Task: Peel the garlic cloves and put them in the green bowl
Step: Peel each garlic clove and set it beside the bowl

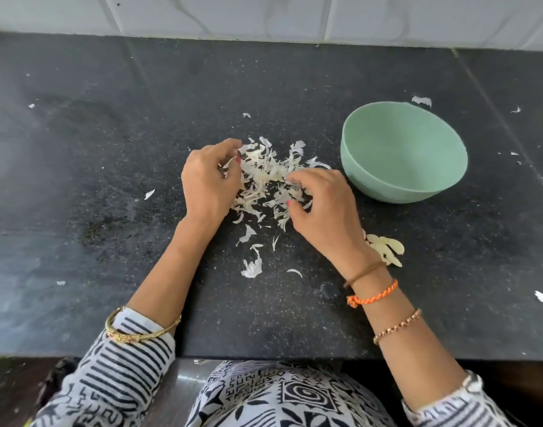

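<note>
While our left hand (208, 183) and right hand (321, 208) pinch papery skins (264, 177) beside the green bowl (402, 152), peeled cloves (385, 249) wait nearer us than the bowl — small, firm, slick — best pinched across their middles.

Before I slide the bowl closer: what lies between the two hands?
In the head view, a heap of garlic skins fills the gap between the left hand and right hand; both touch it.

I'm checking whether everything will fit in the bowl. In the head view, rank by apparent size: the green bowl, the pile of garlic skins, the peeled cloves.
1. green bowl
2. pile of garlic skins, somewhat smaller, partly hidden by both hands
3. peeled cloves, clearly smallest, partly behind the right wrist
</note>
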`<state>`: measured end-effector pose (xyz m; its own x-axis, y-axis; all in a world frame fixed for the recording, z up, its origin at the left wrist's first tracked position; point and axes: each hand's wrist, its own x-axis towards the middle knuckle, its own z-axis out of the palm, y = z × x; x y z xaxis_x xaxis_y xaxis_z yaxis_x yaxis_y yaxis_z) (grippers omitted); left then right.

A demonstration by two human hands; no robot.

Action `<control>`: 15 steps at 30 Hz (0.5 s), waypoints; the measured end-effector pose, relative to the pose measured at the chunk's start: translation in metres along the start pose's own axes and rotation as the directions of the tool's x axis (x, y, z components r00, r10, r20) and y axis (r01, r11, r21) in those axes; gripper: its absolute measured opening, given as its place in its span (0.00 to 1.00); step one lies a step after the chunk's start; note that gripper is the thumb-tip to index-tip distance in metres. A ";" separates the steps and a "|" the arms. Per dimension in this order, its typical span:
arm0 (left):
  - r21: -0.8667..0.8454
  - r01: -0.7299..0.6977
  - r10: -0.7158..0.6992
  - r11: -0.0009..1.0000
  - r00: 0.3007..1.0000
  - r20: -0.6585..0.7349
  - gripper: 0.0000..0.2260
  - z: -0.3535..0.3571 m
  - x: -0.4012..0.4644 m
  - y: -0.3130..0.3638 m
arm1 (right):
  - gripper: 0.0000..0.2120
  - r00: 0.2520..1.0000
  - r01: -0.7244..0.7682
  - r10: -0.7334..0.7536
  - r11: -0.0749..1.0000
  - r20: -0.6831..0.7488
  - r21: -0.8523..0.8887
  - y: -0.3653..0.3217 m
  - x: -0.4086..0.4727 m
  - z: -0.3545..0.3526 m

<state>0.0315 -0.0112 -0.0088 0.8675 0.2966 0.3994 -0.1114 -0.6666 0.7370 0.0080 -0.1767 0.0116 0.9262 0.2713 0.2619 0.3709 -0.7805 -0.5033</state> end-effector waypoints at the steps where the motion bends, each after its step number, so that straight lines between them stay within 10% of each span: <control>1: 0.015 0.004 -0.004 1.000 1.000 -0.007 0.12 -0.001 0.001 -0.002 | 0.18 0.998 -0.007 0.008 1.000 0.057 -0.012 -0.002 0.009 -0.001; 7: 0.019 0.004 -0.006 1.000 0.996 0.094 0.13 -0.005 0.008 -0.012 | 0.20 0.956 -0.108 0.150 0.980 0.254 -0.169 -0.006 0.051 0.015; 15: 0.187 -0.151 0.086 0.971 0.945 0.317 0.09 0.005 0.022 0.003 | 0.11 0.996 -0.006 0.011 0.999 0.090 -0.053 -0.006 0.065 0.018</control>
<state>0.0525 -0.0100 -0.0009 0.9635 0.0063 0.2678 -0.1484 -0.8196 0.5534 0.0673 -0.1438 0.0170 0.9326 0.3119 0.1815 0.3609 -0.8107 -0.4610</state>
